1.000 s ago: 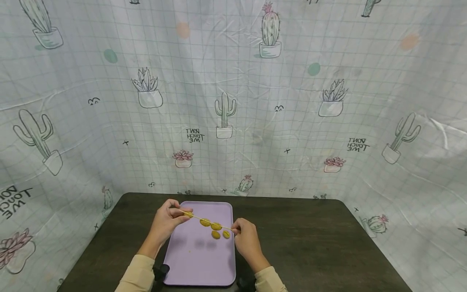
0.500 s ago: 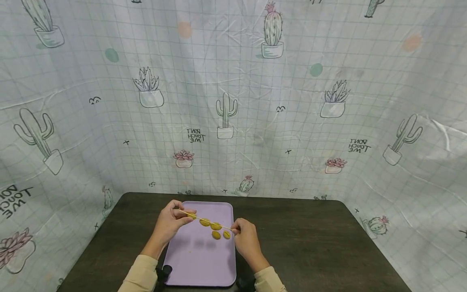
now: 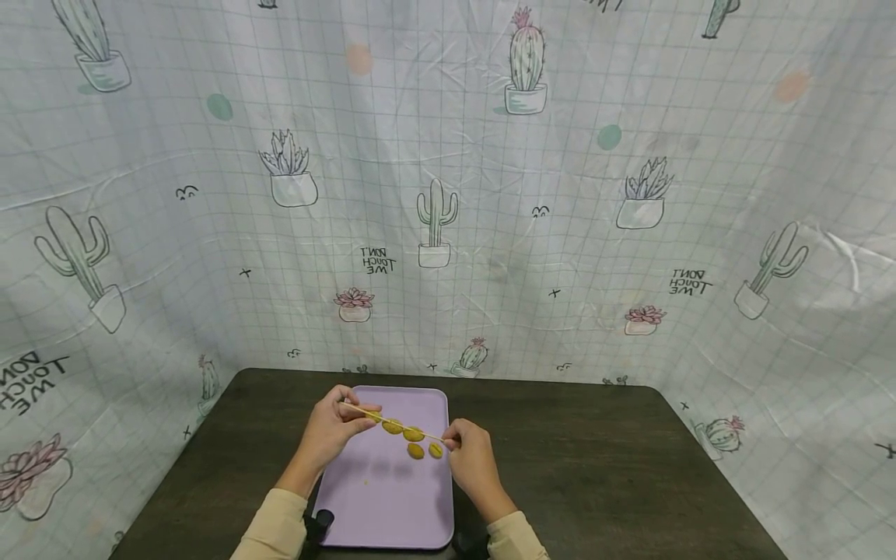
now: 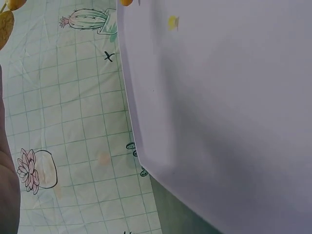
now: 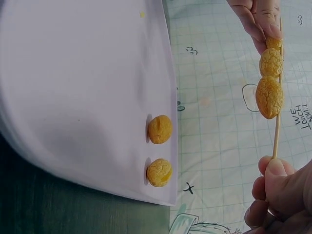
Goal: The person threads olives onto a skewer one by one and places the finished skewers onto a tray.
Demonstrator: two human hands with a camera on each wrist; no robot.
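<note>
A thin wooden skewer [image 5: 277, 136] is held aslant above a lilac tray [image 3: 392, 505]. Three yellow, wrinkled oval pieces are threaded on it, the lowest piece [image 5: 269, 97] being the largest in the right wrist view. My right hand [image 3: 474, 463] pinches the skewer's right end between thumb and fingers. At the other side my left hand [image 3: 332, 428] grips the leftmost yellow piece [image 5: 274, 43], mostly hidden by the fingers, and the skewer's left end sticks out past it. Two loose yellow pieces [image 5: 159, 129] lie on the tray near its right edge.
A dark wooden table [image 3: 595, 467] carries the tray. Behind it and along the sides hangs a cactus-print curtain [image 3: 490, 288]. A small yellow crumb [image 4: 173, 22] lies on the tray surface.
My left hand has shifted slightly right along the skewer, bringing the leftmost yellow piece closer to the other two. My right hand has stayed in place.
</note>
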